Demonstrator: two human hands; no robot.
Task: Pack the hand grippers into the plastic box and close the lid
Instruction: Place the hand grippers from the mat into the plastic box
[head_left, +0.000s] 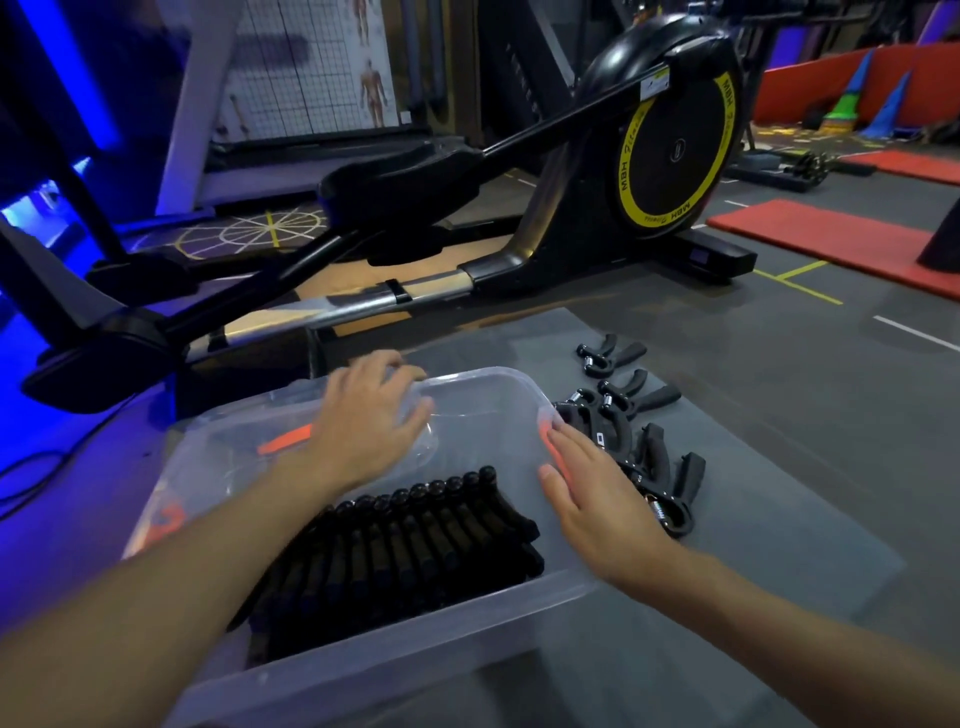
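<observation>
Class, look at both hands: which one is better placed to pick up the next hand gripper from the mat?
The right hand, probably. It rests at the box's right wall, beside the loose hand grippers on the mat. The left hand is across the box at its far rim.

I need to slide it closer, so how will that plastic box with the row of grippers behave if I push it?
The plastic box probably slides as one stiff piece. Its thin clear walls may flex. The packed hand grippers likely make the near end heavier.

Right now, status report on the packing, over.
Left hand open on plastic box far rim, right hand open at right rim. One row packed. Loose hand grippers outside, right. No lid seen.
</observation>
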